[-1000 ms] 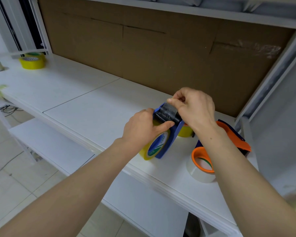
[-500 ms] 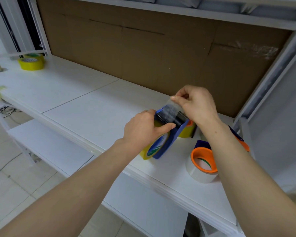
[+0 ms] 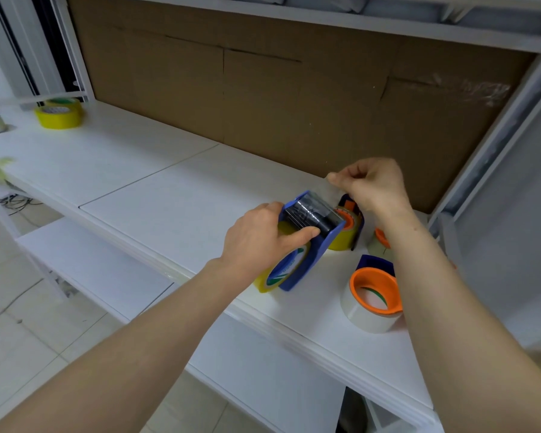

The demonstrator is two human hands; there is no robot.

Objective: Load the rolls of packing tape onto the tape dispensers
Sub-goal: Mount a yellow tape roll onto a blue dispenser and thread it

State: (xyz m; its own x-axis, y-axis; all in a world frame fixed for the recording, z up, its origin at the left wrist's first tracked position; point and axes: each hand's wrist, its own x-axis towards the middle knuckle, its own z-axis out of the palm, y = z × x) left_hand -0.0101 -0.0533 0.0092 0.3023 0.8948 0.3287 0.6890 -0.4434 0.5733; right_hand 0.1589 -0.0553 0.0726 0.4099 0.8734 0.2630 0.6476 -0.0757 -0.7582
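Grips the blue tape dispenser (image 3: 310,245) with the left hand (image 3: 256,245), fingers curled over its top, thumb pressed along the side by the black roller (image 3: 306,215). Blue plastic frame, yellow tape roll (image 3: 280,273) seated inside, printed label on the core face. Pinches the clear tape strip (image 3: 324,195) between thumb and forefinger of the right hand (image 3: 370,185), other fingers curled in. Strip stretched taut from the roller, up and back toward the cardboard panel (image 3: 263,98).

Rests on edge on the white table (image 3: 169,189), close to the front edge. Open tabletop to the left, crowded to the right. Just behind, a second dispenser (image 3: 347,228) with yellow roll and orange hub. Near the right forearm, a clear roll on an orange hub (image 3: 372,295). Between those two, another pale roll (image 3: 376,245), partly hidden by the arm. Far left, well apart, yellow rolls (image 3: 60,117) by the back corner. Grey metal post (image 3: 497,120) at the right end, lower shelf (image 3: 91,260) below the front edge.

Roll end toward the person, roller end toward the back right. Long axis diagonal, near-left to far-right.
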